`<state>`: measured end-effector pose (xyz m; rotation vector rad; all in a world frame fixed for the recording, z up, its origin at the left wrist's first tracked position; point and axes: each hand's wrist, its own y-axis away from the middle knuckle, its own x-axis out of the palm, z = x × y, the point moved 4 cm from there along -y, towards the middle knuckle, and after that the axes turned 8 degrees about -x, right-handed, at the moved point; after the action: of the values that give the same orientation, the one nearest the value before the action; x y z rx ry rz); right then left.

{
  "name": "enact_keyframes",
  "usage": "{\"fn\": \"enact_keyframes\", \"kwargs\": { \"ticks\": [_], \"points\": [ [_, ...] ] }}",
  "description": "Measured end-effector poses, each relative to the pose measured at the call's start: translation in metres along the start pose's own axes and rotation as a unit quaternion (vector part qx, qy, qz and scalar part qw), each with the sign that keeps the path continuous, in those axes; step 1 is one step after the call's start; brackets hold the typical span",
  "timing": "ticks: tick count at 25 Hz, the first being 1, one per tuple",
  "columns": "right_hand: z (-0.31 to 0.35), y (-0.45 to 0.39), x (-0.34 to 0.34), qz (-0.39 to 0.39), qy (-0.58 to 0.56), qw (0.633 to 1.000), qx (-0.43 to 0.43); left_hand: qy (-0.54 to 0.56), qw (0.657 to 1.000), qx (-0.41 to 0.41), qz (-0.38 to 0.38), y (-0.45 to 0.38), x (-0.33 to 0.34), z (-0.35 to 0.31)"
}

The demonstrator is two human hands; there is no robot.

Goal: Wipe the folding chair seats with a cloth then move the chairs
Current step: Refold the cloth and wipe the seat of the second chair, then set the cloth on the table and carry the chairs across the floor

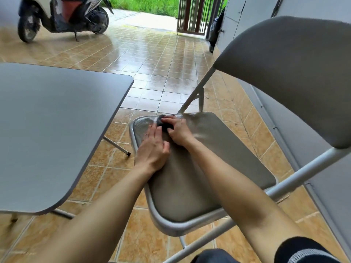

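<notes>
Daylight is coming in from the open gate [191, 16] at the far end, soft and even; the glossy floor [161, 69] is throwing pale glare in streaks running toward the camera; the far corner of the seat [209, 158] is shining with a grainy sheen, while the near part is staying matte; shadows are lying faint and soft-edged under the table [57, 120] and arms; the grass beyond the gate is blowing out bright; the wide lens is bending straight lines near the edges, the chair back [284, 73] bulging large; the scooter [62, 16] is looking slightly soft; fine detail is smearing from compression.
</notes>
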<state>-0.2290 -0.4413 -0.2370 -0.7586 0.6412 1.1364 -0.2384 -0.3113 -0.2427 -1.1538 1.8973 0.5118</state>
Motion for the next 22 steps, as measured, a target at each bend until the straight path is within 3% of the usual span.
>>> {"fn": "enact_keyframes", "kwargs": {
  "ticks": [3,7,10,14,16,20,22],
  "points": [
    [0.016,0.036,-0.008,0.038,-0.146,0.989,0.001,0.235,0.963,-0.094,-0.096,0.013,-0.028,0.016],
    [0.045,0.073,-0.034,0.068,-0.436,0.886,0.142,0.398,0.906,-0.14,0.042,0.02,-0.055,0.027],
    [0.074,0.078,-0.04,0.109,-0.471,0.852,0.201,0.432,0.879,-0.149,0.132,0.023,-0.075,0.029],
    [0.117,0.071,-0.049,0.141,-0.538,0.821,0.132,0.451,0.879,-0.135,0.074,0.03,-0.121,0.039],
    [0.132,0.065,-0.049,0.139,-0.532,0.828,0.111,0.48,0.867,-0.13,0.034,0.031,-0.144,0.045],
    [0.183,0.036,-0.018,0.08,-0.362,0.926,0.071,0.497,0.85,-0.159,-0.068,0.033,-0.195,0.086],
    [0.216,0.026,0.006,0.062,-0.314,0.946,0.057,0.454,0.864,-0.175,-0.128,0.036,-0.219,0.116]
  ]
}}
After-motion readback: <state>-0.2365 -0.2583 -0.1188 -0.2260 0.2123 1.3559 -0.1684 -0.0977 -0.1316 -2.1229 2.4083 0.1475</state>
